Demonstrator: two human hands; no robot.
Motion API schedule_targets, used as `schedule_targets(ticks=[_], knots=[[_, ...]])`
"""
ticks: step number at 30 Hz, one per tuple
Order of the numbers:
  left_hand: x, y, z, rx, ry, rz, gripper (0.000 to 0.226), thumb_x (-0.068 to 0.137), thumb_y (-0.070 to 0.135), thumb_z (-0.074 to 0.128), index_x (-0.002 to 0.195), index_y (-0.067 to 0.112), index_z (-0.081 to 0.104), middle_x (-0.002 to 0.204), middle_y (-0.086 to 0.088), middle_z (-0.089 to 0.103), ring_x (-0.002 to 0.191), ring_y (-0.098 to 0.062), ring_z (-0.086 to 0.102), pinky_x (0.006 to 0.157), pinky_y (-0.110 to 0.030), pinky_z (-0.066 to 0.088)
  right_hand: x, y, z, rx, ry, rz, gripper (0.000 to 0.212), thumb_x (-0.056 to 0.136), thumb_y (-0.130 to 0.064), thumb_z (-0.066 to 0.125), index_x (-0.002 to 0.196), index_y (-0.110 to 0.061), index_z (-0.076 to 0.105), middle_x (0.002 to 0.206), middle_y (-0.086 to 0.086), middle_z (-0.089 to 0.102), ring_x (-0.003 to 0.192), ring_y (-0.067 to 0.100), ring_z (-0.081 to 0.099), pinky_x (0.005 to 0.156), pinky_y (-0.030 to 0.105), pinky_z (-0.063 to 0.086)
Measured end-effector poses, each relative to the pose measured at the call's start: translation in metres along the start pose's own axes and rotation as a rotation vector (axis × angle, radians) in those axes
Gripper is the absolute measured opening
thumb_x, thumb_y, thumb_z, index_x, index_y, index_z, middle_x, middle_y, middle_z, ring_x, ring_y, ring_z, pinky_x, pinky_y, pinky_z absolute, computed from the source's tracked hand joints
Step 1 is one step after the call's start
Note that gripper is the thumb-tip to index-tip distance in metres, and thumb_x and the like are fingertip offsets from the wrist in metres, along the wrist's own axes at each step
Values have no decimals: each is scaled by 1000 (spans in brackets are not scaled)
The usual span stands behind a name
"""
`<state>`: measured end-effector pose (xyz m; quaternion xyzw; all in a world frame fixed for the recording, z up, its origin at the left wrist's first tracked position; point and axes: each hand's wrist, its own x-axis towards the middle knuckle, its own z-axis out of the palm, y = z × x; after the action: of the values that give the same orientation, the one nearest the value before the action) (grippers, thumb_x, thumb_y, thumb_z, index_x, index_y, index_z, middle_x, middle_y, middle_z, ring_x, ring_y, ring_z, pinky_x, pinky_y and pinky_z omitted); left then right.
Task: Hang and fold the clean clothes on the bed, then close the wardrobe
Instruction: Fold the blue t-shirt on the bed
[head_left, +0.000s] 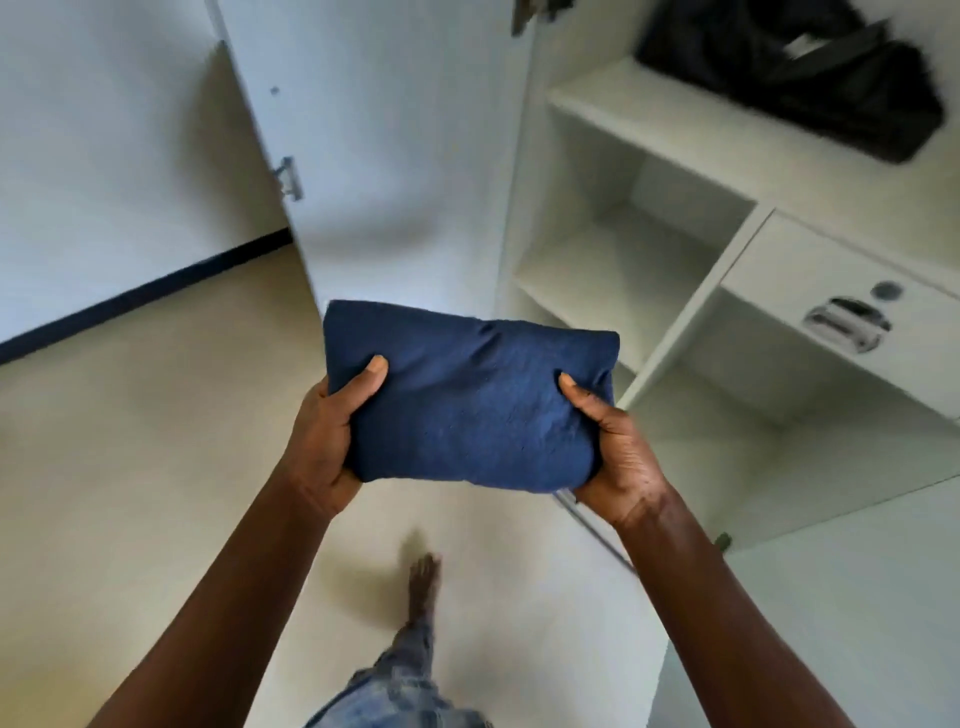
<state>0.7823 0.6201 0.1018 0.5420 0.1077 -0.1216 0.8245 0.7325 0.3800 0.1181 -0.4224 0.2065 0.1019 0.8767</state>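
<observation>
Holding folded navy garment (467, 400) mid-air with left hand (322, 431) and right hand (613, 447), thumbs on top, fingers curled under, in front of wardrobe shelf (597, 260) (wardrobe door (374, 156) open). Could unfold or catch shelf edge if grip slackens.

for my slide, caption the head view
Folded blue cloth gripped by the left hand and right hand before the open wardrobe.

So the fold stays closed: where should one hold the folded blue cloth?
Grip the folded blue cloth at both short ends, from the sides, thumbs on top, as the left hand and right hand do: soft, it would likely sag otherwise.
</observation>
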Motion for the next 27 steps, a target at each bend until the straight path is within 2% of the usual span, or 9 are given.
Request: schedule_targets(ticks=[4, 6, 9, 11, 14, 17, 19, 22, 27], knots=[[80, 38, 61, -20, -176, -49, 43, 96, 29, 64, 135, 10, 65, 130, -13, 71, 119, -32, 69, 96, -45, 59, 38, -68, 0, -19, 27, -220, 35, 104, -17, 55, 136, -24, 66, 137, 9, 67, 128, 29, 63, 106, 45, 53], [111, 57, 94, -35, -245, -90, 42, 94, 26, 64, 132, 7, 67, 127, -16, 72, 115, -33, 71, 88, -42, 63, 49, -97, 1, -38, 41, -324, 42, 107, -15, 49, 148, -25, 54, 145, 7, 61, 134, 28, 58, 109, 43, 50], [158, 94, 150, -51, -402, -146, 36, 93, 23, 62, 124, 6, 70, 121, -16, 75, 102, -30, 76, 71, -37, 64, 64, -147, 2, -8, 127, -440, 41, 106, -16, 50, 145, -29, 58, 145, 4, 61, 134, 27, 59, 109, 45, 49], [178, 112, 182, -70, -482, -169, 31, 91, 22, 62, 118, 9, 73, 117, -14, 76, 97, -27, 77, 68, -37, 64, 67, -176, 4, -18, 174, -496, 37, 104, -17, 52, 136, -31, 67, 141, 3, 64, 129, 24, 62, 105, 43, 52], [207, 133, 232, -71, -613, -259, 33, 88, 20, 64, 118, 10, 73, 118, -13, 76, 101, -28, 77, 83, -45, 64, 75, -221, 4, -3, 254, -586, 32, 103, -19, 54, 121, -34, 76, 133, 1, 70, 122, 22, 67, 98, 39, 57], [233, 144, 279, 31, -718, -296, 33, 85, 19, 69, 116, 12, 78, 124, -13, 74, 111, -33, 73, 99, -49, 57, 87, -266, -7, 7, 352, -650, 31, 99, -22, 59, 126, -24, 73, 129, 5, 72, 115, 24, 71, 84, 37, 64], [251, 150, 309, 51, -729, -273, 37, 81, 16, 71, 117, 11, 77, 121, -13, 76, 105, -32, 75, 88, -45, 62, 96, -295, -18, 10, 386, -684, 38, 96, -25, 60, 134, -21, 66, 129, 6, 72, 114, 26, 71, 81, 39, 64], [278, 163, 354, -17, -715, -181, 40, 80, 13, 69, 119, 8, 72, 114, -13, 78, 92, -29, 78, 67, -38, 65, 117, -337, -31, -66, 399, -713, 36, 98, -25, 61, 133, -22, 65, 126, 4, 73, 114, 27, 71, 91, 43, 58], [320, 205, 439, -101, -768, -38, 19, 78, 9, 67, 87, 7, 84, 98, -13, 79, 77, -25, 78, 58, -32, 62, 170, -412, -53, -189, 404, -745, 35, 101, -25, 58, 134, -15, 65, 128, 7, 72, 119, 26, 68, 102, 45, 52]])
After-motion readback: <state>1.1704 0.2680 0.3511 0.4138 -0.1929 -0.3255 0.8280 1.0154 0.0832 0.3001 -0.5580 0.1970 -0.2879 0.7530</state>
